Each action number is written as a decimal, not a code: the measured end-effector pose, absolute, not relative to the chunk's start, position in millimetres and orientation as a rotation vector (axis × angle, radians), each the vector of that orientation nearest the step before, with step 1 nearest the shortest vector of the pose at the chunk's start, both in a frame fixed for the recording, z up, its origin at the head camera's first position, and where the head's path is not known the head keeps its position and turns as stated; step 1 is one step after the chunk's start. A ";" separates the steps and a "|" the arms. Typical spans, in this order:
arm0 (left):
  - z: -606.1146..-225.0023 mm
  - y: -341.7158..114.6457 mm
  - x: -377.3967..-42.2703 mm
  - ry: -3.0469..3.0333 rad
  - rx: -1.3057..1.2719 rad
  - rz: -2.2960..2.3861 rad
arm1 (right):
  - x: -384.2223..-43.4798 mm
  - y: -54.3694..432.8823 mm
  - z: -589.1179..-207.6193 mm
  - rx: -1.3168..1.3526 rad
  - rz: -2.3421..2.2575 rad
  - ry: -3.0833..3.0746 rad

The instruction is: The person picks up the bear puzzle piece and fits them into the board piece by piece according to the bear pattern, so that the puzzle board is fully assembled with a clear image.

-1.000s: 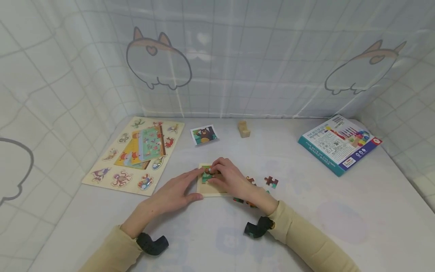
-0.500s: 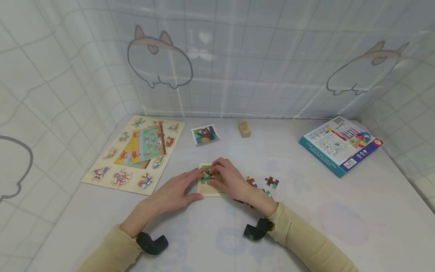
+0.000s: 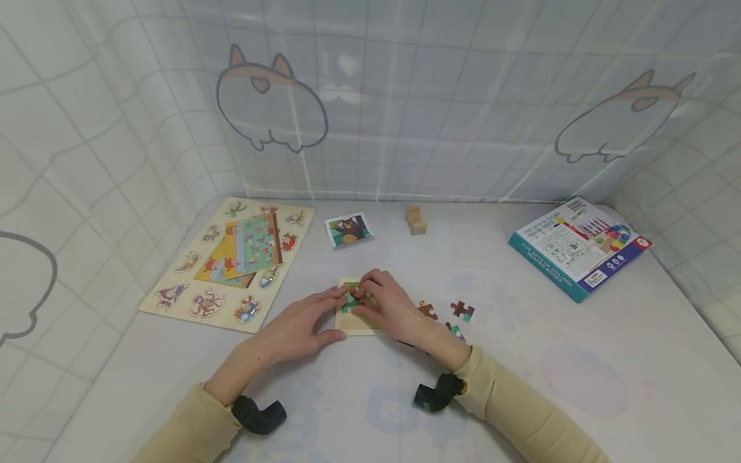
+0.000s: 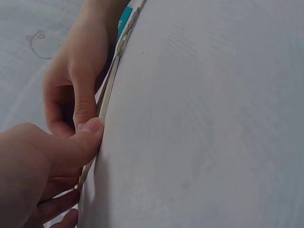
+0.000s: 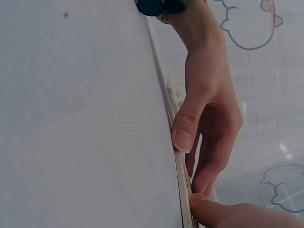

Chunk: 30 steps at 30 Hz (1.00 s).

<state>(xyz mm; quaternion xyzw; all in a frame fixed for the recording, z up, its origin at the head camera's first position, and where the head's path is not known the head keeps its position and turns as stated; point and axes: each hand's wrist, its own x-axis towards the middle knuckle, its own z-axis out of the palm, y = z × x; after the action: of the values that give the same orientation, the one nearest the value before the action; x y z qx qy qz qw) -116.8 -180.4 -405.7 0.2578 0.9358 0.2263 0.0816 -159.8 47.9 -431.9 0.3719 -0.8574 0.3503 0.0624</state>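
In the head view a small, light wooden puzzle tray [image 3: 361,328] lies mid-table, with green picture pieces [image 3: 350,306] along its left side. My left hand [image 3: 298,328] grips the tray's left side, thumb at the near edge and fingers at the upper left. Curled over the tray, my right hand [image 3: 390,305] pinches a small brown puzzle piece [image 3: 354,292] near the top; its fingers cover much of the picture. The left wrist view shows the left thumb [image 4: 90,135] against the tray's edge. Loose jigsaw pieces [image 3: 462,310] lie right of the tray, some partly under the right wrist.
A wooden sea-animal board [image 3: 179,305] with picture cards [image 3: 260,244] on it lies at left. Behind the tray are a bear picture card [image 3: 348,229] and a small wooden stand [image 3: 415,220]. A bead-set box [image 3: 579,247] lies at far right.
My right hand and forearm have shifted slightly left over the tray, uncovering more of the loose pieces beside the wrist. My left hand stays in place on the tray.
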 end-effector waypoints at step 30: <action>-407.5 -176.5 -113.4 2.809 1.093 0.596 | -173.9 68.8 -420.6 1.037 1.017 -2.656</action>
<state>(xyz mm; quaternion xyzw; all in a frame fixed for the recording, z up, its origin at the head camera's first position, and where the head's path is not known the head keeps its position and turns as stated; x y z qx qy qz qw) -113.4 -176.5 -407.5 0.3555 0.9137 0.1938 0.0347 -173.9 68.8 -420.6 0.3420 -0.8759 0.3355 0.0573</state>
